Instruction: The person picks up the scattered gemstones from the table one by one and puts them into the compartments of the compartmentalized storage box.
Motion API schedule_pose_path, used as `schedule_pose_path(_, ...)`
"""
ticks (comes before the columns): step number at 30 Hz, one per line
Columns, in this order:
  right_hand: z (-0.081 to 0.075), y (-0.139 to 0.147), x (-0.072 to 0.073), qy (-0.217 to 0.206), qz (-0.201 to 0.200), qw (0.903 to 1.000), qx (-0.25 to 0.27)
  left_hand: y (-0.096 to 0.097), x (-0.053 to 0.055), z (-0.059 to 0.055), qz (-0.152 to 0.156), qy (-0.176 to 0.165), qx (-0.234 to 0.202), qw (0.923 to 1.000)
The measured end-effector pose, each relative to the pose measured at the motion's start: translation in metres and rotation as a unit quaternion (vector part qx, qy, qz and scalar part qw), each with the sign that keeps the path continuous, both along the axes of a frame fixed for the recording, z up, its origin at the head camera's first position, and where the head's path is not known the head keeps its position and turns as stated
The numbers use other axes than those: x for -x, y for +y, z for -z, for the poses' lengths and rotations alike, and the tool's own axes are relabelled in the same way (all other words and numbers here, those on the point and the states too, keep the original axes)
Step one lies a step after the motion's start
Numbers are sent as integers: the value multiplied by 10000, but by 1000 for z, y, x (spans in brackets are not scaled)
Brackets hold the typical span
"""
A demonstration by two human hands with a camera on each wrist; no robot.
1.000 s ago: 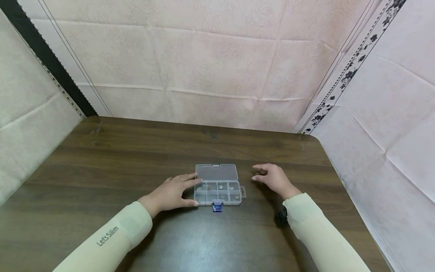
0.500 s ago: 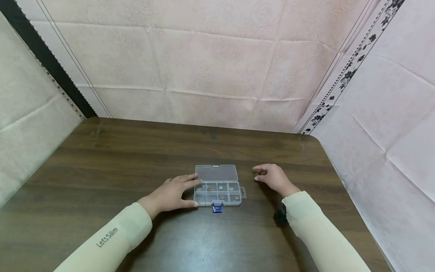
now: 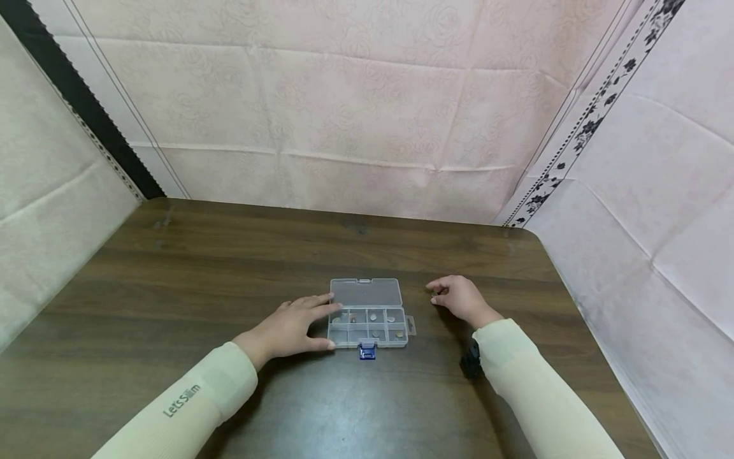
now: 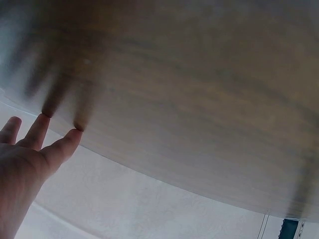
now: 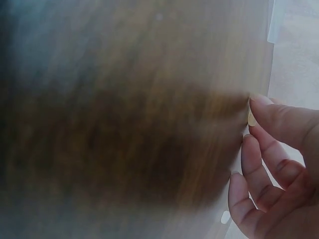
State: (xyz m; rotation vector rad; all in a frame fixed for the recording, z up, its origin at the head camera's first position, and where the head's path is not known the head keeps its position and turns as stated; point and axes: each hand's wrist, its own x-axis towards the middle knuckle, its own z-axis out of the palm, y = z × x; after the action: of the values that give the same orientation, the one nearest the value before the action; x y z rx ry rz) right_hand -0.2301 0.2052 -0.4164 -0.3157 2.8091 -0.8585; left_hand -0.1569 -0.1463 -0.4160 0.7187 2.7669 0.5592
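Observation:
A clear plastic compartment box [image 3: 367, 342] lies on the table with its lid folded back and a blue latch [image 3: 367, 352] at the front. Small pale round pieces [image 3: 373, 317] sit in several of its compartments. My left hand [image 3: 289, 326] is spread at the box's left side, its thumb and fingers touching the edge. To the right of the box, my right hand [image 3: 461, 298] pinches a small yellowish piece [image 5: 251, 118] between thumb and index finger, low over the table. Most of that piece is hidden by the fingers; its kind cannot be made out.
The dark wood-grain table [image 3: 258, 248] extends around the box. Pale patterned cloth [image 3: 355, 115] hangs behind it and along both sides. A hanging tab [image 3: 410, 324] juts from the box's right side toward the right hand.
The right thumb has come up toward the index finger, narrowing the gap around the small piece, and the right wrist has shifted slightly. The left hand and the box have stayed in place.

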Motion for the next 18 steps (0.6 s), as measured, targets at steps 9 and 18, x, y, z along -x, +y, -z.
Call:
schedule_pose_path(9,12,3,8,167,-15,9998,-56,0,-1,-1,6,9,-9,10000)
schedule_pose_path(18,19,7,13,298,-130,9993,-188,0,-1,-1,13,20,5,10000)
